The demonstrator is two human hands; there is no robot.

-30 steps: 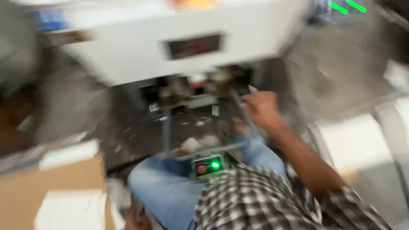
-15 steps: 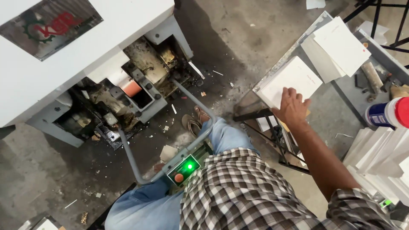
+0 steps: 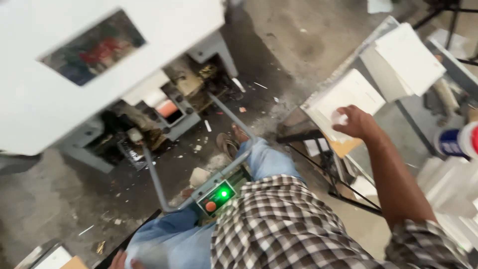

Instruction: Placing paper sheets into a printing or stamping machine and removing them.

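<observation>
The fingers [image 3: 342, 117] of the right hand [image 3: 356, 122] are curled loosely around a small white piece, round-looking but too blurred to be sure of its shape, pinched just above the nearest stack of white sheets [image 3: 348, 97]. The hand sits at about two o'clock from the person's lap, arm stretched out to the side, which suits lifting one piece off a pile kept within reach of the seat.

That stack lies on a narrow metal table [image 3: 318, 132] with a dark frame. A second, larger stack of white sheets [image 3: 411, 57] lies beyond it at one o'clock, set back where it does not crowd the near pile.

At six o'clock, low in the view, the left hand [image 3: 119, 260] rests by the thigh against something pale; most of it is cut off by the edge, so I cannot tell whether its fingers are open or closed.

On the lap sits a small control box [image 3: 219, 195] with a green light and a red button, placed where either hand could press it. Grey metal rods [image 3: 152, 174] run from it toward the white machine [image 3: 74, 65] at eleven o'clock, whose opened underside faces the person. Paper scraps litter the concrete floor [image 3: 294, 45].
</observation>
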